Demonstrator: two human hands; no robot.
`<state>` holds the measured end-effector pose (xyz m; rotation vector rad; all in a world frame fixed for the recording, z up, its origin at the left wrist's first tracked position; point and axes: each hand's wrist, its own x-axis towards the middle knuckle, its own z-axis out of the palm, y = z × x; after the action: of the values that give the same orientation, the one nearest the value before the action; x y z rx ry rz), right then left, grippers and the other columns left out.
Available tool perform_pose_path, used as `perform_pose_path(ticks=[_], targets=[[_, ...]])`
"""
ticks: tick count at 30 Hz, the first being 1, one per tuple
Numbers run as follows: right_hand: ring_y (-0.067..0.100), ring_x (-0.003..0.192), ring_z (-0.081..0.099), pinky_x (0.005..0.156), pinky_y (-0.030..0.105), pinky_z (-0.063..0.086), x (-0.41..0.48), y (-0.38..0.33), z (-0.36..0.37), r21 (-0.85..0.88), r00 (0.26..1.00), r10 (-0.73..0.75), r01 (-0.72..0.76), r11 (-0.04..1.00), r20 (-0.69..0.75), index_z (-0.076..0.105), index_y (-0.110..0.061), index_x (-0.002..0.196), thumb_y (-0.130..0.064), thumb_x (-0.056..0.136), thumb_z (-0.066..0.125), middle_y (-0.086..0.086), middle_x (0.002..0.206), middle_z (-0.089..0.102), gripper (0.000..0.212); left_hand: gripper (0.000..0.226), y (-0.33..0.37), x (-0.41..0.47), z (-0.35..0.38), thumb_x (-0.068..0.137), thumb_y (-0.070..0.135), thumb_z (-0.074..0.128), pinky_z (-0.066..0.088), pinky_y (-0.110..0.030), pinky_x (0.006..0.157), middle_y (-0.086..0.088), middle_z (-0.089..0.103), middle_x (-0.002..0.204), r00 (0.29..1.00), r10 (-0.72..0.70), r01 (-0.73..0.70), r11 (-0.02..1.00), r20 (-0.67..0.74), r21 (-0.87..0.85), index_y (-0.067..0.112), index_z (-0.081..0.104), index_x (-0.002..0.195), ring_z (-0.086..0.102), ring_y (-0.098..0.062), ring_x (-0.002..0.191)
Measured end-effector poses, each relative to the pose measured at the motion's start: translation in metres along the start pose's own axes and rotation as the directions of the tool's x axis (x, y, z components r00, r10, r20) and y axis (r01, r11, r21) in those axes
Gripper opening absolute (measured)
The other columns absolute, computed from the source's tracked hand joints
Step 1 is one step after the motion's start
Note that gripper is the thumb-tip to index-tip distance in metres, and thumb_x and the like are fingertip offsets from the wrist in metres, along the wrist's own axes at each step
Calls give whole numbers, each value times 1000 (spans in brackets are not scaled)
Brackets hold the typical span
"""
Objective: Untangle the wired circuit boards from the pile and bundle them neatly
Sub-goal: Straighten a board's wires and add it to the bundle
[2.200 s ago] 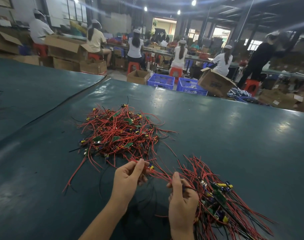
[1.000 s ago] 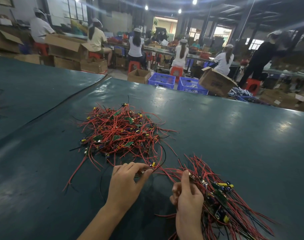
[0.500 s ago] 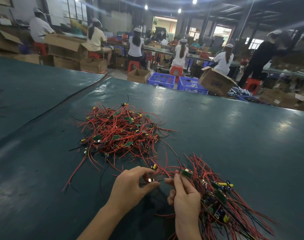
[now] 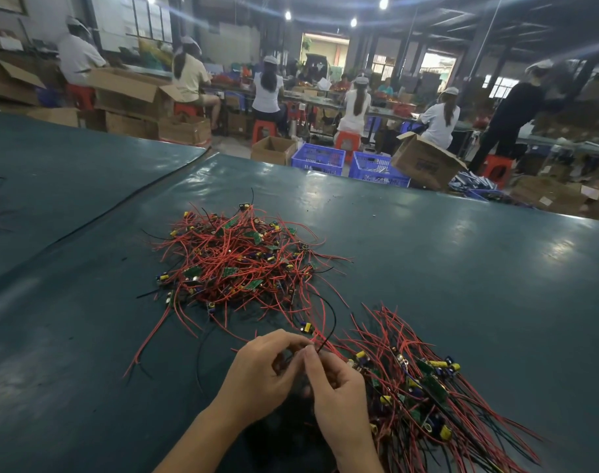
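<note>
A tangled pile of small green circuit boards with red and black wires lies on the dark green table. To its near right spreads a second heap of wired boards, their wires fanned out toward me. My left hand and my right hand meet just in front of the pile, fingertips together. Both pinch the wires of one board; a black wire loops up from the pinch. The board itself is hidden between my fingers.
A seam divides the table from a second green surface on the left. Beyond the far edge stand cardboard boxes, blue crates and red stools, with several seated workers at benches.
My hands have drawn together, from apart to fingertips touching. The left hand pulled a wired board out of the pile toward me, and a black wire now loops above the pinch.
</note>
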<state>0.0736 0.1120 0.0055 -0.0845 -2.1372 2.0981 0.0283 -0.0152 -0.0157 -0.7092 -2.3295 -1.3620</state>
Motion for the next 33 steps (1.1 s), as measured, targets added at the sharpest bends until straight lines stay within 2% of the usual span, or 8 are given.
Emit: perform_pose_path(ticks=[4,8,18,20,22,24,27,33], targets=[[25,64,62,65,46,54,1,2,-2,-14,998,-19,18,1000,-57,78,-29,78,-36,87,62,13,72,69,19,28,3,1,0,97,36,45,53,-33,69,18,65,87,999,-19,21,996,28,-87,23,69,99,64,-8,81],[8,48,53,46,18,43,0,-2,-5,77,993,10,-1,997,-119,76,-23,72,-39,77,65,-1,54,61,20,26,2,1,0,92,41,52,52,-36,64,16,66,82,997,-38,34,997,-72,-63,25,72,94,63,-10,73],[12,43,51,36,23,37,5,-8,-14,579,977,168,-60,813,-134,77,-14,77,-33,80,62,6,57,58,24,8,-2,2,5,91,25,66,50,-23,66,9,67,82,986,-160,156,984,-46,-82,21,73,90,63,-10,72],[11,43,51,36,22,36,5,-10,-17,625,977,168,-48,779,-134,78,-15,82,-32,81,60,5,57,58,24,24,8,7,3,92,35,56,52,-23,62,-1,71,84,933,-357,312,862,-42,-400,17,72,95,64,-14,67],[10,43,48,36,21,35,5,-12,-19,641,976,168,-42,766,-137,78,-17,85,-29,82,58,3,55,57,23,52,14,12,-1,89,52,39,53,-27,58,-8,73,92,858,-500,421,557,116,-716,12,67,106,66,-21,68],[10,41,46,35,21,33,5,-13,-17,638,975,179,-54,768,-133,78,-16,85,-26,83,58,3,55,56,23,63,17,14,-6,83,60,32,54,-28,55,-13,72,105,826,-514,432,314,232,-846,14,60,117,69,-25,72],[11,41,48,35,21,36,4,-13,-13,613,973,191,-73,786,-129,77,-12,86,-24,82,59,7,63,64,22,51,19,17,-10,81,49,48,59,-29,60,-8,70,115,783,-576,398,173,235,-901,18,56,122,72,-30,85],[11,40,47,35,21,36,5,-14,-13,619,956,223,-59,783,-192,76,-11,90,-28,81,60,12,75,72,25,18,18,8,0,91,32,65,52,-22,86,6,70,100,855,-504,399,793,-127,-461,25,65,108,65,-5,96]])
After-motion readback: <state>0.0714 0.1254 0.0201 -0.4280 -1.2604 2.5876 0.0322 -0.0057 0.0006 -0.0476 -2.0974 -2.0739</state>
